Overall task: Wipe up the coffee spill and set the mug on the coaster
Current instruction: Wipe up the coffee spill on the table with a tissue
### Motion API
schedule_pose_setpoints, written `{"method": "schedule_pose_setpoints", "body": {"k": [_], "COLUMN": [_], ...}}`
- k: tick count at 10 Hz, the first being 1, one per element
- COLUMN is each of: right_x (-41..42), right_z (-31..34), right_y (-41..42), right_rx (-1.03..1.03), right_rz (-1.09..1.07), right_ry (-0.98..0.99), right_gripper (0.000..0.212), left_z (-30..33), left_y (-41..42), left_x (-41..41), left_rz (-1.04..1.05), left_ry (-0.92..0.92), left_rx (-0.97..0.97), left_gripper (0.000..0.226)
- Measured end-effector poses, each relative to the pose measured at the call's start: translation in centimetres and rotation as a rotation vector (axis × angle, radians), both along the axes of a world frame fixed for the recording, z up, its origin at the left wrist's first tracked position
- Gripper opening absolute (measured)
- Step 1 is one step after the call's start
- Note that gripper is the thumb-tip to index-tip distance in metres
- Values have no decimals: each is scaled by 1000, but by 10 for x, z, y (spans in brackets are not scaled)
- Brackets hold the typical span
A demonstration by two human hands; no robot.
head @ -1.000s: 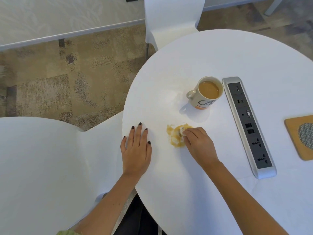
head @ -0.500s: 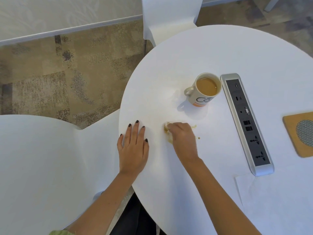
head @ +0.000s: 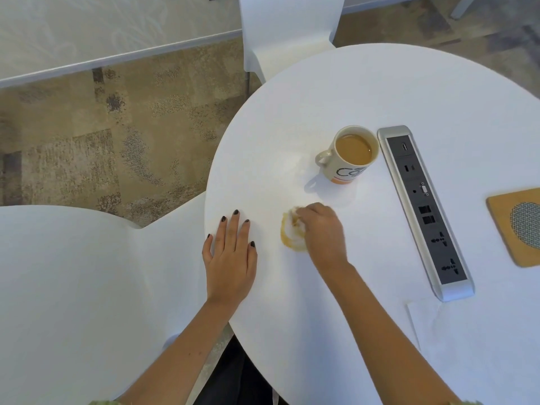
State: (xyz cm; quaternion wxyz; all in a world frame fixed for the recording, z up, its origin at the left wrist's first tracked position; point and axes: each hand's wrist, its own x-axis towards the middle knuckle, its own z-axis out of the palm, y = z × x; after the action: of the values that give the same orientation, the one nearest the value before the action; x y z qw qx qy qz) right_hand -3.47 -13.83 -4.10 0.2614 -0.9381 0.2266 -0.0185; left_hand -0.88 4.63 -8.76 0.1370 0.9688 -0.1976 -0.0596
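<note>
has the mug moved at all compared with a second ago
No. The mug stands just left of the far end of the power strip, as before, handle pointing away from it. Only the camera has shifted slightly.

Smooth matt white table [head: 380,92], glossy ceramic mug [head: 347,171], wooden coaster [head: 502,229], brushed-metal socket strip [head: 454,290].

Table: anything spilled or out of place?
Yes. Tan coffee spill beside the right hand, which presses a stained tissue on it. Full mug sits on bare table, not on the coaster.
</note>
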Motion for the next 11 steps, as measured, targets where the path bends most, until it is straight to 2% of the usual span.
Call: {"method": "schedule_pose_setpoints", "body": {"k": [1,2,3,4,5,6,7,8,9,10,11], "right_x": [-21,-47,-58,-52,-41,-34,-32,-35,-33,-26,-19], "right_z": [0,1,3,1,0,-1,2,6,2,-2,-2], "right_y": [21,8,-21,-33,-13,13,9,-21,-41,-34,-9], "right_rx": [-12,-15,-11,11,29,135,295,284,200,193,258], "right_rz": [170,83,-225,-422,-375,-244,-334,-535,-606,-580,-454], "right_ry": [28,-31,-105,-82,-56,-38,-103,-206,-190,-162,-176], "right_gripper": [26,31,22,20,22,21,19,16,16,17,19], "left_z": [-1,-3,-5,-6,-6,-6,-5,-4,-3,-3,-4], "left_y": [0,1,1,1,1,2,1,1,1,1,1], "left_x": [0,0,0,0,0,0,0,0,0,0,0], "left_rz": [-1,-1,0,-6,-4,-4,-4,-2,-5,-7,-4], "left_ry": [-1,-2,-9,-20,-23,-18,-14,-12,-10,-13,-19], "left_rx": [7,5,3,7,10,5,6,8,7,8,5], "left_gripper": [47,47,47,46,46,47,47,47,47,47,47]}}
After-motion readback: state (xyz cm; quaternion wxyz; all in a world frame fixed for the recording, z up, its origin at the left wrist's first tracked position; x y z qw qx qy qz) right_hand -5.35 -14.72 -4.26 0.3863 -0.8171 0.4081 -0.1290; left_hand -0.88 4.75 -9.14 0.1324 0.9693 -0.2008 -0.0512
